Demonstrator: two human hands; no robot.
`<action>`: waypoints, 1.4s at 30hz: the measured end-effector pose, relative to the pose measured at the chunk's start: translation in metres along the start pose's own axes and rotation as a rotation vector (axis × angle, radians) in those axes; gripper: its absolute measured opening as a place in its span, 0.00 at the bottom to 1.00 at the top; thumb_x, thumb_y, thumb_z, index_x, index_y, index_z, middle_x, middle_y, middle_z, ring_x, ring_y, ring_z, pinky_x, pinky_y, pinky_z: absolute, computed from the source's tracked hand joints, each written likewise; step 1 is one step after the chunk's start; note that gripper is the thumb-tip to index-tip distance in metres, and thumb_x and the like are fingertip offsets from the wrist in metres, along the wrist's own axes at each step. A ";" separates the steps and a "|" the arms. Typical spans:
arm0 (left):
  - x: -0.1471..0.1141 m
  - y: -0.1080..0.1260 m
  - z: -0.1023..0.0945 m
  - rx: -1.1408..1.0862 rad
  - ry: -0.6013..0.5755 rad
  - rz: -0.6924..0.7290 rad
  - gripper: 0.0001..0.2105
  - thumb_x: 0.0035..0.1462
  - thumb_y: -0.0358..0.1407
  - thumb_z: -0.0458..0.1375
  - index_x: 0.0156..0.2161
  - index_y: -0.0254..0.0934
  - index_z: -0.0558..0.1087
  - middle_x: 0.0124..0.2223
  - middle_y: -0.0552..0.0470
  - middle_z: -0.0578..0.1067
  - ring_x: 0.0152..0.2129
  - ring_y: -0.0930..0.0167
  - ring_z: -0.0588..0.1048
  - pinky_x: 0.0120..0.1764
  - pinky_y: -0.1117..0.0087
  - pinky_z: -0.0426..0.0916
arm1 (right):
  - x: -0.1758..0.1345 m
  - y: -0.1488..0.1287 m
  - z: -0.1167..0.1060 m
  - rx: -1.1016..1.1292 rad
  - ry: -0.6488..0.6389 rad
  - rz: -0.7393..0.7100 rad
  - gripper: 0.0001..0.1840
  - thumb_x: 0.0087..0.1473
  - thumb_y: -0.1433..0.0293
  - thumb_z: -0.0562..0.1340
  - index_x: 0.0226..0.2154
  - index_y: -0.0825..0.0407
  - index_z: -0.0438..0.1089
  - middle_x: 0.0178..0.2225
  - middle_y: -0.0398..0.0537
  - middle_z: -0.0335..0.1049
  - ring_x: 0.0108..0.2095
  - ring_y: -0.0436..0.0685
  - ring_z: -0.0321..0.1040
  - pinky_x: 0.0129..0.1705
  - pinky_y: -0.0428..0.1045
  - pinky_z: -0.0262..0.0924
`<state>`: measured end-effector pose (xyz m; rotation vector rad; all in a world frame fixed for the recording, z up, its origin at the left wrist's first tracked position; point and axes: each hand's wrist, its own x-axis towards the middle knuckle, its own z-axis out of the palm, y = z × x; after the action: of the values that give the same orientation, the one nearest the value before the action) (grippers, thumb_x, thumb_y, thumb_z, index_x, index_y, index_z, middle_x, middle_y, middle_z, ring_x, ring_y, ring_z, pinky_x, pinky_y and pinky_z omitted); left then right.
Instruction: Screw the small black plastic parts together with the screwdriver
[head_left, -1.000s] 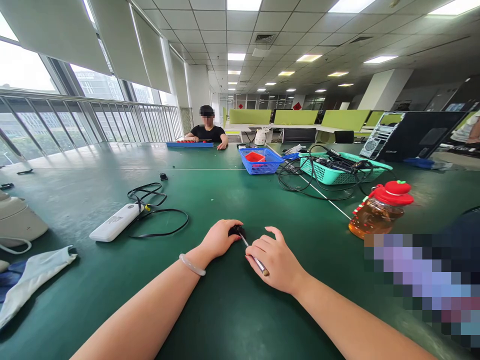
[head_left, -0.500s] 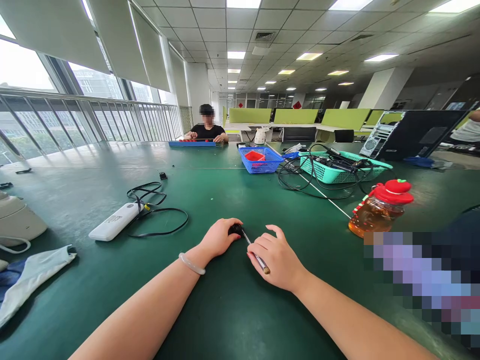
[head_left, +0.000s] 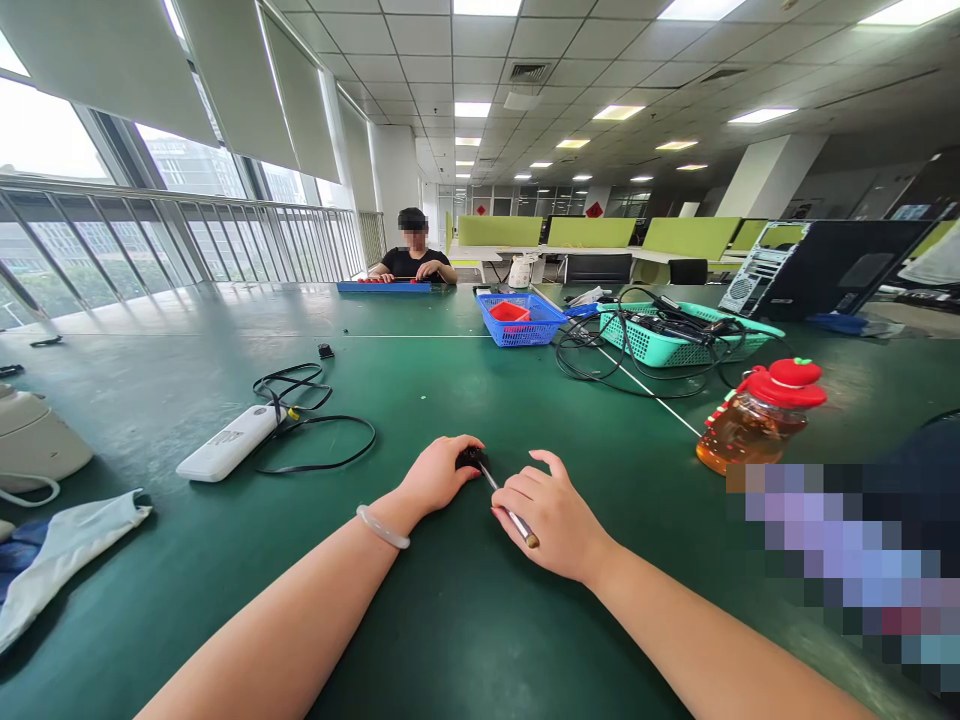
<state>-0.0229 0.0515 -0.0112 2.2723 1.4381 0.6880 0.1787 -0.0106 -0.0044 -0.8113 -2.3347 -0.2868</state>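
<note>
My left hand (head_left: pixel 442 473), with a pale bangle (head_left: pixel 383 527) at the wrist, curls around a small black object (head_left: pixel 470 457) on the green tabletop. Its kind is too small to make out, and the fingers cover part of it. From the right, my right hand (head_left: pixel 551 515) pinches a slim pen-like tool (head_left: pixel 519 525) with a silvery shaft and a brownish butt end. The tool slants, its thin far tip meeting the black object; the index finger is raised off it.
A white power bank (head_left: pixel 229 443) with a black cable lies left. Beyond are a blue basket (head_left: pixel 521 330) and a teal basket (head_left: pixel 660 350) of cables. A red-lidded jar (head_left: pixel 757 425) stands right. One person (head_left: pixel 411 262) sits across the table.
The tool and my right hand have shifted very slightly left, while my left hand keeps its hold. The person across the table has moved their hands.
</note>
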 end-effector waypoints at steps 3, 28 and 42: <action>0.000 0.000 0.000 0.003 -0.004 -0.008 0.16 0.54 0.32 0.59 0.50 0.42 0.73 0.46 0.50 0.78 0.45 0.62 0.74 0.51 0.61 0.68 | -0.001 0.001 0.001 -0.005 -0.019 0.014 0.07 0.59 0.73 0.57 0.31 0.50 0.69 0.26 0.41 0.70 0.29 0.51 0.64 0.57 0.59 0.46; 0.000 0.000 -0.001 0.001 -0.003 0.005 0.16 0.53 0.32 0.59 0.49 0.42 0.73 0.45 0.50 0.78 0.45 0.63 0.74 0.50 0.61 0.68 | -0.003 0.007 0.005 0.021 -0.137 0.098 0.02 0.58 0.70 0.61 0.36 0.48 0.70 0.33 0.43 0.73 0.35 0.54 0.67 0.58 0.61 0.45; 0.000 0.000 0.000 0.024 0.005 -0.010 0.18 0.52 0.30 0.58 0.49 0.43 0.73 0.46 0.51 0.78 0.45 0.63 0.74 0.50 0.61 0.69 | 0.001 -0.004 -0.003 0.040 -0.003 -0.033 0.04 0.58 0.71 0.59 0.33 0.49 0.69 0.28 0.41 0.72 0.31 0.52 0.65 0.58 0.59 0.46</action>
<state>-0.0233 0.0515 -0.0114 2.2817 1.4663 0.6778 0.1771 -0.0138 -0.0012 -0.7551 -2.3506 -0.2527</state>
